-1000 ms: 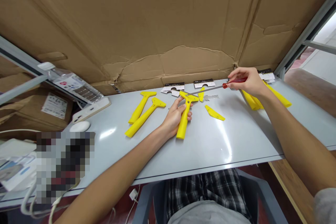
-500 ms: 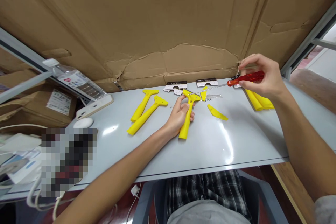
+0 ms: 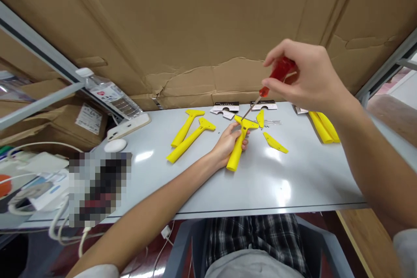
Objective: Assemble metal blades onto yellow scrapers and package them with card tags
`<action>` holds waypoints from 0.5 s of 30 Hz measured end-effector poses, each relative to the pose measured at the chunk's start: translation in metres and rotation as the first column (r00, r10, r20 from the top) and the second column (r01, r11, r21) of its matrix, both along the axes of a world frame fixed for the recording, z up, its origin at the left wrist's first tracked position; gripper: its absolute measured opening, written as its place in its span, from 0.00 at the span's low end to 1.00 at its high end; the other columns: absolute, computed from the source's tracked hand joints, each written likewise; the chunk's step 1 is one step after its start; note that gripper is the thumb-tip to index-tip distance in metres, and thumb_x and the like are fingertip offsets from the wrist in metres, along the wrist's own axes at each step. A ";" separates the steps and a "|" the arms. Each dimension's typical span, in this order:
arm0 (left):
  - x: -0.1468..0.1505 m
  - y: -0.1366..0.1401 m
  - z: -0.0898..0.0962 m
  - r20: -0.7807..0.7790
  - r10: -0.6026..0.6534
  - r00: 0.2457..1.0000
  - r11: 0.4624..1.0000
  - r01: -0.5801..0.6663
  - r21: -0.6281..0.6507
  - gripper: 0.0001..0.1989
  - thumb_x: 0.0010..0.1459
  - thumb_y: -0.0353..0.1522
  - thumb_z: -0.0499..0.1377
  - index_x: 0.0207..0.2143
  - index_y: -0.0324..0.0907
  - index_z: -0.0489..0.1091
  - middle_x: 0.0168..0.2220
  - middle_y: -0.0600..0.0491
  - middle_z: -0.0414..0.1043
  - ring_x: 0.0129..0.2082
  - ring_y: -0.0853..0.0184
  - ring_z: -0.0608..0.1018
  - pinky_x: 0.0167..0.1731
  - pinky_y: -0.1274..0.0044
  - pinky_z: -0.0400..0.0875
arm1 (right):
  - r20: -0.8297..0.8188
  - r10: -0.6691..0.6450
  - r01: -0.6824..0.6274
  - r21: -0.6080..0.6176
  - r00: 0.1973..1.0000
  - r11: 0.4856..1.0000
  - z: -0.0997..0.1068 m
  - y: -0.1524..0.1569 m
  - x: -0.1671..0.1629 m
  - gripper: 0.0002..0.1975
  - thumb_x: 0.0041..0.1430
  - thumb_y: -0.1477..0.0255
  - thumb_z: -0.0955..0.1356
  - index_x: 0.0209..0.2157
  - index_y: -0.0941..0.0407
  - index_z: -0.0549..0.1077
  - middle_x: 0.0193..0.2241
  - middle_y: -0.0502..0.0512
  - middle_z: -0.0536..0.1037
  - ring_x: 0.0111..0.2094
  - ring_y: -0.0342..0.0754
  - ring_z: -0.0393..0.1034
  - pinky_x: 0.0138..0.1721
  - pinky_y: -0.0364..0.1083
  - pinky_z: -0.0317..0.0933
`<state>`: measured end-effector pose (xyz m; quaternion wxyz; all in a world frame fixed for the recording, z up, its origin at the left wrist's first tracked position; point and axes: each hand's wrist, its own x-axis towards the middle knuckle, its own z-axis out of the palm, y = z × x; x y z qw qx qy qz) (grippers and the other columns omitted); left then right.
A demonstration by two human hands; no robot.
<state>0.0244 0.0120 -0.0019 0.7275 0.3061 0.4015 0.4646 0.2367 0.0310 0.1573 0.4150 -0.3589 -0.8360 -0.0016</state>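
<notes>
My left hand (image 3: 227, 144) is closed around a yellow scraper (image 3: 239, 150), its wide head pointing away from me and its handle toward me. A red-handled screwdriver (image 3: 280, 71) is gripped in my right hand (image 3: 306, 71), above and to the right of the scraper. The shaft slants down, with its tip at the scraper's head. Beside that head lie a small yellow plate (image 3: 260, 119) and a longer yellow plate (image 3: 275, 143). Small screws and thin clear strips (image 3: 273, 122) are close by. Left of my hand rest two more yellow scrapers (image 3: 186, 129) (image 3: 190, 141).
Black-and-white cards (image 3: 264, 105) lie along the back, below a cardboard wall (image 3: 208, 21). More yellow handles (image 3: 322, 128) are at the right. A power strip (image 3: 129, 126), a bottle (image 3: 112, 95), a white mouse (image 3: 115, 145) and cables occupy the left. The table's front edge (image 3: 260, 210) is near me.
My right hand has risen and moved left, tilting the screwdriver from nearly flat to steep. The left hand still holds the scraper. The whole view has shifted slightly.
</notes>
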 end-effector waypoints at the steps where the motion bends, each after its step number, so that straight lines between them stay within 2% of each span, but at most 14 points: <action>1: 0.001 -0.002 0.001 0.002 0.001 1.000 1.000 -0.001 -0.003 0.17 0.65 0.24 0.54 0.54 0.45 0.63 0.40 0.47 0.74 0.22 0.73 0.72 0.21 0.80 0.65 | 0.017 -0.008 0.008 0.017 1.000 1.000 0.005 0.005 -0.008 0.13 0.58 0.67 0.74 0.43 0.53 0.73 0.32 0.50 0.77 0.32 0.39 0.70 0.34 0.42 0.68; 6: 0.004 -0.008 0.007 0.014 0.038 0.999 0.998 -0.037 -0.049 0.16 0.67 0.23 0.52 0.55 0.44 0.62 0.41 0.46 0.75 0.21 0.74 0.72 0.21 0.81 0.64 | 0.050 -0.050 0.050 0.012 0.997 0.999 0.013 0.023 -0.026 0.13 0.60 0.71 0.72 0.46 0.53 0.74 0.34 0.51 0.79 0.33 0.40 0.71 0.36 0.44 0.68; 12: 0.005 -0.009 0.007 0.062 0.090 0.994 0.994 -0.085 -0.074 0.16 0.67 0.23 0.52 0.55 0.42 0.62 0.40 0.47 0.75 0.22 0.74 0.72 0.21 0.81 0.64 | 0.087 0.033 -0.030 -0.035 0.996 0.999 0.015 0.023 -0.011 0.23 0.60 0.79 0.68 0.55 0.47 0.76 0.42 0.49 0.81 0.36 0.39 0.76 0.34 0.38 0.71; 15: 0.005 -0.010 0.007 0.069 0.092 0.993 0.993 -0.086 -0.084 0.18 0.67 0.23 0.53 0.58 0.43 0.62 0.41 0.47 0.74 0.21 0.74 0.72 0.21 0.80 0.65 | 0.065 0.028 -0.026 -0.038 0.997 0.999 0.018 0.020 -0.005 0.23 0.60 0.77 0.70 0.57 0.48 0.75 0.43 0.50 0.81 0.39 0.40 0.78 0.36 0.37 0.73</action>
